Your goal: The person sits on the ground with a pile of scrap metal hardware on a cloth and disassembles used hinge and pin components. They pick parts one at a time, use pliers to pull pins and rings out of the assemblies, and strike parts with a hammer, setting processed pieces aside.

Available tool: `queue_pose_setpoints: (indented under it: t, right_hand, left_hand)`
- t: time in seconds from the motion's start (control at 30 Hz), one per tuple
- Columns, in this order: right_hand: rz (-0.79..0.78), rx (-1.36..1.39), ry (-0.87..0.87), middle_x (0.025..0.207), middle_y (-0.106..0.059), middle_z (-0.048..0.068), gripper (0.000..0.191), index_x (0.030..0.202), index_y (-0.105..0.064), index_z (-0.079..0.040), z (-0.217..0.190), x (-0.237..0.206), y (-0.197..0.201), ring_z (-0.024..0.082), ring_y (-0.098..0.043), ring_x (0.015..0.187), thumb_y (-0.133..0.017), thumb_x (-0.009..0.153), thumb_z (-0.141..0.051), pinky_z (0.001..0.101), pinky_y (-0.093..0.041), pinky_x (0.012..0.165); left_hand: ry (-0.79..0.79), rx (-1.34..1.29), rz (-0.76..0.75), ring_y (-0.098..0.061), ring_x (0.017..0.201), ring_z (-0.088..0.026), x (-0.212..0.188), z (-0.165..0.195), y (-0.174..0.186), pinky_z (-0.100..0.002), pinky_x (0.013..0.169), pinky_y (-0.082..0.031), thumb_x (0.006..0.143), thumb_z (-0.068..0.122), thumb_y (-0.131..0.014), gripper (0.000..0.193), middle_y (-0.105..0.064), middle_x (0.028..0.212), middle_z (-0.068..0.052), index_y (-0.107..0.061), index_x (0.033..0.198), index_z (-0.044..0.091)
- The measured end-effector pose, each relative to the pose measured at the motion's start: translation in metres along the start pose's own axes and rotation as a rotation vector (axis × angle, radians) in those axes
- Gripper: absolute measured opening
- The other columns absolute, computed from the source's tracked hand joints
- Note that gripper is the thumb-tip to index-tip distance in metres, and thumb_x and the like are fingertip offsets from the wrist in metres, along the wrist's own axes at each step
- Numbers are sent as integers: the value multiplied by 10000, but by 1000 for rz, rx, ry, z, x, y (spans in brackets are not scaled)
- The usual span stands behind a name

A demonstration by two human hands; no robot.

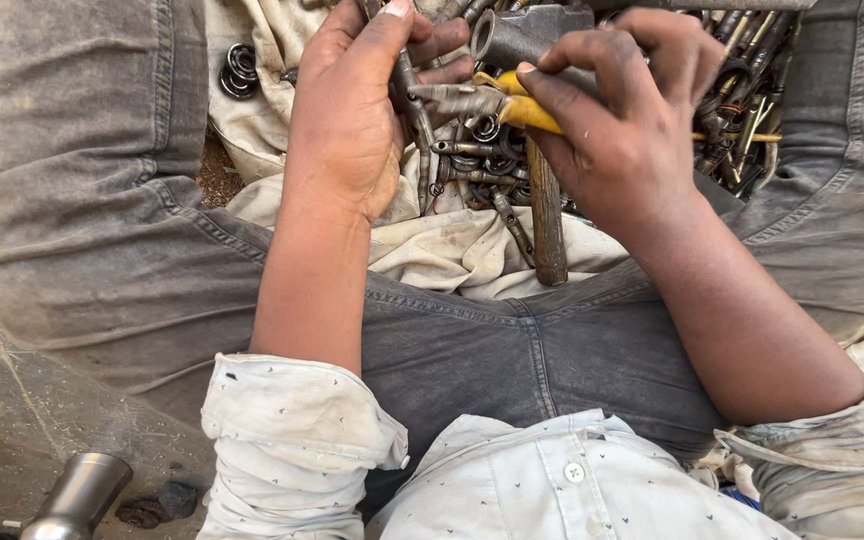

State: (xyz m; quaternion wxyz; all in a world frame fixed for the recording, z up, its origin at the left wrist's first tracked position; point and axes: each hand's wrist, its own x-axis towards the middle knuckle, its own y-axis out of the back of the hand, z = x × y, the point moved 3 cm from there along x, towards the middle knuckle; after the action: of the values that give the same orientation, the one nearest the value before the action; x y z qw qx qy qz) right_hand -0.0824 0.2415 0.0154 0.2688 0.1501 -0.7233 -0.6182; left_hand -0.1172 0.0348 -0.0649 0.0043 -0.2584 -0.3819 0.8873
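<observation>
I'm watching pliers (512, 105) upper centre, long axis running left-right | right hand (622, 130) gripping yellow handles | left hand (352, 110) pinching metal part (410, 90) at the pliers' tip, both touching | hammer (542, 150) lying below.

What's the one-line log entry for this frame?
left hand: grips metal part | right hand: holds yellow-handled pliers | hammer on cloth | lap: scrap pile

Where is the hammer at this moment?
In the head view the hammer lies on the dirty cloth between the person's knees, its wooden handle pointing toward the person, its head beside the right hand.
</observation>
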Motion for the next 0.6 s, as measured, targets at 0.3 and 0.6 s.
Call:
queue_pose_setpoints:
  t: [0.3, 0.6]
  right_hand:
    - [-459, 1779, -860, 1358, -592, 121, 390, 1324, -646, -96, 10, -16, -51, 187, -557, 1136, -742, 955, -174, 349, -478, 1003]
    - [-247, 545, -304, 1508, -470, 148, 257, 1179, -663, -29, 4, -8, -22, 352, -440, 1393, -766, 969, -137, 478, -365, 1134]
  left_hand:
    - [4, 50, 56, -741, 952, -263, -2, 19, -13, -382, 824, -637, 1070, 185, -542, 201, -738, 1123, -205, -581, 1137, -1]
    - [-64, -14, 76, -755, 986, -278, -3, 23, -14, -376, 790, -656, 1054, 136, -574, 237, -724, 1188, -210, -588, 1252, 8]
